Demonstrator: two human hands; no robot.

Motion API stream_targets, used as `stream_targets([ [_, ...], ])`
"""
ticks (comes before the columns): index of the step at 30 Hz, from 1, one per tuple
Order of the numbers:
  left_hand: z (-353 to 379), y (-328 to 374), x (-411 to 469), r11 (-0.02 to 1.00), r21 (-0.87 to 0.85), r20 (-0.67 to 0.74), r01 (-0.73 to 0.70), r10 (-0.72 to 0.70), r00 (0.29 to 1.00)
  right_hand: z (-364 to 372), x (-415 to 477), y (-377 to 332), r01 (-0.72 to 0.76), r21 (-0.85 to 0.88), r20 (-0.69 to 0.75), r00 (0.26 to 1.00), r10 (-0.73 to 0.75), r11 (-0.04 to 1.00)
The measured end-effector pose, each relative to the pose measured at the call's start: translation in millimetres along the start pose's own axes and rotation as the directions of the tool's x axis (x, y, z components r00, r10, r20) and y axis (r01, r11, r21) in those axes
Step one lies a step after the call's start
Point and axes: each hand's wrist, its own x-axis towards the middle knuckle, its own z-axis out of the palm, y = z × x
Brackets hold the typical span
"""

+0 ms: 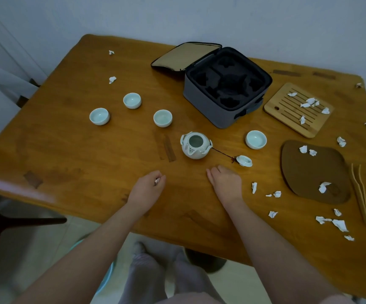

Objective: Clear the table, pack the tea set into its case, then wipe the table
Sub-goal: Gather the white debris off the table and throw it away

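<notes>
Head view: wooden table, tea set unpacked

Surface: brown wooden table (68,150) against a pale wall (265,18), light floor below.
Left hand (149,187): fingers curled, pinching a white paper scrap (156,181).
Right hand (225,181): fingers straight, close together, resting on the wood.
Teapot (196,145): uncovered, just beyond the right fingertips; corded lid (244,160) just right of them.
Cups (162,118): three beyond the left fingers; fourth cup (255,139) beyond the lid.
Case (225,86): open, well beyond the teapot.
Bamboo tray (287,115), brown mat (309,172), tongs (360,194): far right, amid torn paper scraps (339,224).
</notes>
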Motion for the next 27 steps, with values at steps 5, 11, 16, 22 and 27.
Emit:
stream_targets([
  [5,1,0,-8,0.999,-0.035,-0.009,0.011,-0.012,1.000,-11,9,-1,-0.247,0.190,0.111,0.967,0.229,0.950],
  [11,12,13,-15,0.993,-0.112,0.007,0.046,-0.045,0.999,-34,3,5,-0.476,0.606,0.159,0.858,0.489,0.637],
  [16,24,25,-27,0.993,-0.116,0.051,0.037,-0.031,0.998,-57,-11,-1,-0.589,0.780,0.333,0.677,0.656,0.212],
  [22,37,30,-56,0.996,-0.087,0.077,-0.011,0.018,0.997,-77,-36,-25,-0.597,0.751,0.588,0.412,0.697,-0.281],
  [27,52,30,-91,0.988,-0.152,0.093,0.004,0.010,0.996,-95,-65,-51,-0.545,0.738,0.642,0.384,0.664,-0.398],
])
